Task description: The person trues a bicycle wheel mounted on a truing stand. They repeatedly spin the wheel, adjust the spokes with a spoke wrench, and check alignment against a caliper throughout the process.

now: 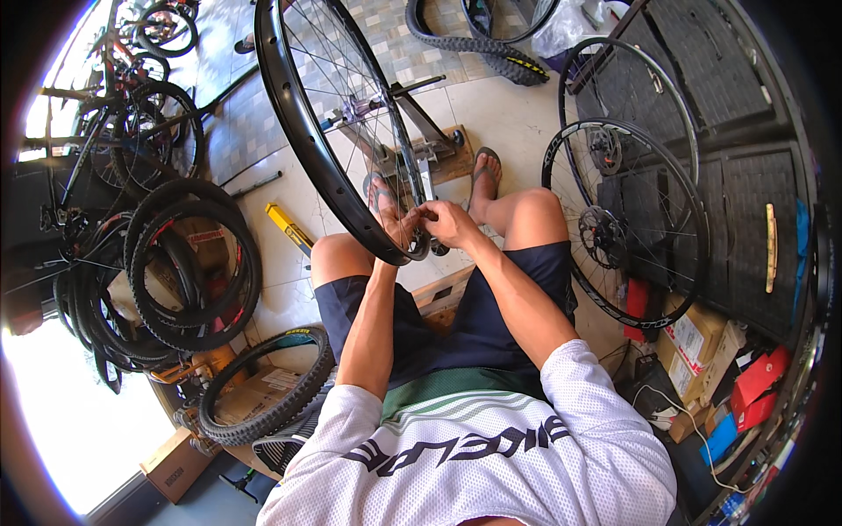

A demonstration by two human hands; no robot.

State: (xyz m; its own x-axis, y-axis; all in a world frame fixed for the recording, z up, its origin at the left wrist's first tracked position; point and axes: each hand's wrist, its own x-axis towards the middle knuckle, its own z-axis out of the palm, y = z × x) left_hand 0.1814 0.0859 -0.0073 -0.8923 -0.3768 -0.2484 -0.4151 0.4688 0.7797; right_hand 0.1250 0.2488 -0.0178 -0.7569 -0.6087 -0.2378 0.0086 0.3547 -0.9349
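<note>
A bicycle wheel with a deep black rim (pixel 303 131) stands upright in front of me, its hub held in a metal truing stand (pixel 421 145) on a wooden base. Both hands meet at the rim's near end, by my knees. My left hand (pixel 402 230) reaches among the spokes just inside the rim, its fingers closed and partly hidden. My right hand (pixel 449 223) comes from the other side, thumb and fingers pinched together close to the left fingertips. Whatever small thing sits between the fingers is too small to make out.
Two spoked wheels (pixel 627 223) lean at right against dark panels. Several tyres (pixel 189 263) hang at left beside parked bicycles. Another tyre (pixel 267 386) rests on boxes at lower left. A yellow tool (pixel 288 226) lies on the floor. Cardboard boxes (pixel 693 346) are stacked at right.
</note>
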